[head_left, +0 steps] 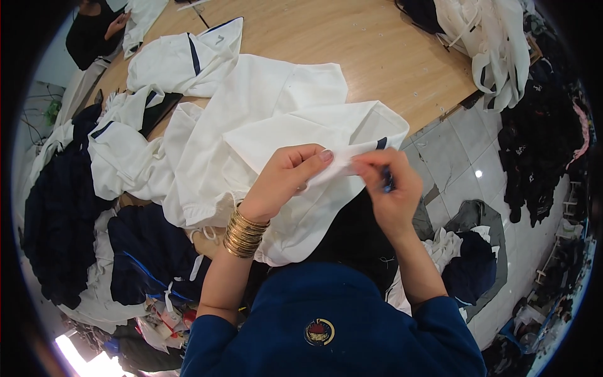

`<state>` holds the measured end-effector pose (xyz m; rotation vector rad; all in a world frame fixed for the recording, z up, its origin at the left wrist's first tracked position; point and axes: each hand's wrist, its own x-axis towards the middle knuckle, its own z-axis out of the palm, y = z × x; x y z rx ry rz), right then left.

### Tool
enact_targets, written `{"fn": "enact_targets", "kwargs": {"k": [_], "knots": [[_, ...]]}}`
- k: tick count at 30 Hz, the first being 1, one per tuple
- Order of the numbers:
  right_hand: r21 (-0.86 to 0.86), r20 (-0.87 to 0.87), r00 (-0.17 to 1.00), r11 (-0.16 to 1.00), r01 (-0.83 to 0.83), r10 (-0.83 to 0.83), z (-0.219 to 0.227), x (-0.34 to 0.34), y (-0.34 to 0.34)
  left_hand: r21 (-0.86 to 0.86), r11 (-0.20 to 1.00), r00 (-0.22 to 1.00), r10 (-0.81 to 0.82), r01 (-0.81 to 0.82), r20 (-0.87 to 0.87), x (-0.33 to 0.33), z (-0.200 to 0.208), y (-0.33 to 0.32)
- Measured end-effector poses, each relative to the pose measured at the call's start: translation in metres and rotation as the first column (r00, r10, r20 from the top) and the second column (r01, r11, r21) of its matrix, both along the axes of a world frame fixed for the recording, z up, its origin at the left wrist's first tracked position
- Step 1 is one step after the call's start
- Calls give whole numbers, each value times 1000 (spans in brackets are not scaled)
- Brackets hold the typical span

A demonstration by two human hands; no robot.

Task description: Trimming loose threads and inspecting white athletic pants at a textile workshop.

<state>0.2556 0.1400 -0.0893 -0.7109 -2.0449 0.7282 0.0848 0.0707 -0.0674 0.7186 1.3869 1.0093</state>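
A white garment [282, 85] with a gathered edge and a hanging cord spreads over the near side of the table and down over my lap. My left hand [286, 176] is closed on a raised part of it, thumb on top, next to a narrow dark navy strip. Close on its right, my right hand [396, 188] is closed, its fingertips at the cloth and somewhat blurred. A small dark blue object [387, 179] shows inside that hand; its kind is too hidden to tell. Several gold bangles [245, 234] circle my left wrist.
Another folded white garment [169, 63] with navy trim lies on the wooden table [402, 56]. Navy clothes [147, 251] are heaped at my left. White pieces [496, 50] hang off the far right corner. A grey sack [483, 220] holds cloth on the tiled floor. A person [94, 34] stands far left.
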Motion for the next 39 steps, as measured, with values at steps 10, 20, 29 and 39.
{"fn": "enact_targets", "kwargs": {"k": [10,20,29,39], "knots": [[-429,-171,985,901,-64,-11,19,17,25,19,999,999,51,-50,-5,-3,2,-15],[-726,-133,934,610,-319,332,26,21,21,95,994,999,53,-53,-1,-4,1,-24],[-755,-251,916,529,-388,314,31,22,16,170,976,990,138,-133,-13,-1,7,-34],[-745,-294,908,524,-414,299,31,25,11,216,967,991,136,-134,5,2,15,-39]]}}
